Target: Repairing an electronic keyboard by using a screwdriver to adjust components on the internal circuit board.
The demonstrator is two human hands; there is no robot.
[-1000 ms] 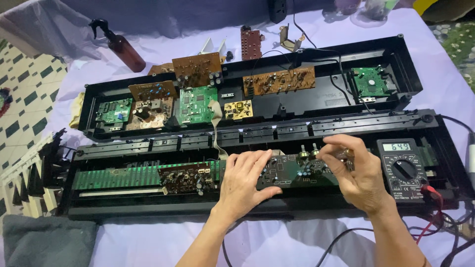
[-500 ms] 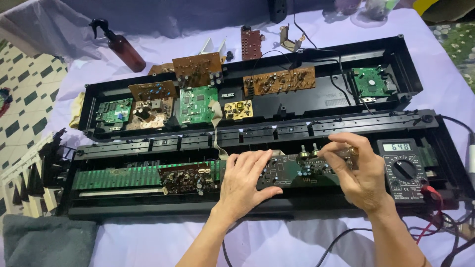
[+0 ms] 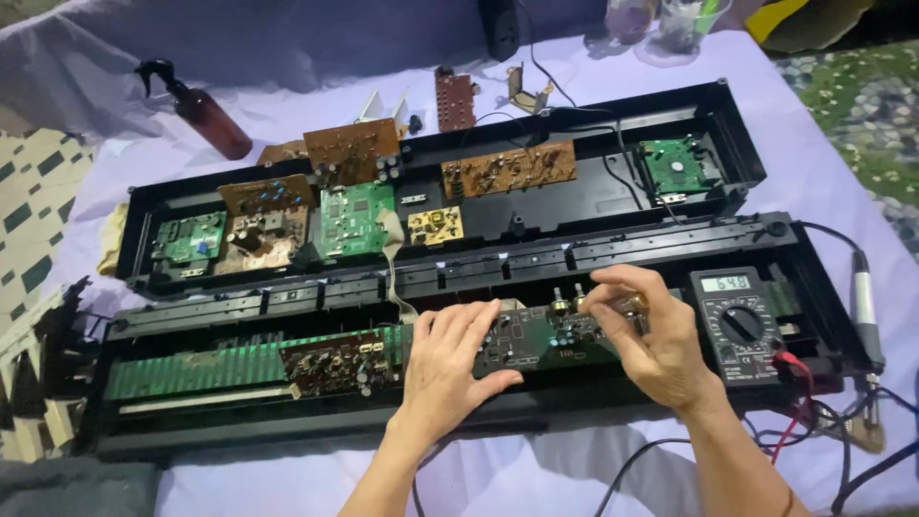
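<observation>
hands: two, both at lower centre of the frame, over the near housing (image 3: 239,440), the front one of two long black plastic shells that lie side by side on a lilac cloth (image 3: 574,469).

left hand (image 3: 450,359): lies flat, fingers (image 3: 469,321) spread narrow, pressing the left end of a dark control board (image 3: 546,335); thumb hooked under the board's near edge. right hand (image 3: 651,335): fingertips pinched together on a knob at the board's upper right edge. control board: one, centre of the frame, lying along the near housing between the two hands; the exact knob count is hidden by the fingers.

further boards, near housing: one long green key-contact board (image 3: 191,364) at lower left, one brown component board (image 3: 335,359) just beside the left hand.

far housing (image 3: 728,105), upper half of the frame: three green boards, one at right (image 3: 675,163), and about five brown or tan boards, including one long brown board (image 3: 507,170).

digital multimeter (image 3: 737,321): one, right of the right hand, display lit, red lead (image 3: 799,402) plugged in. soldering iron (image 3: 864,297): one, far right. brown spray bottle (image 3: 196,110): one, upper left.
</observation>
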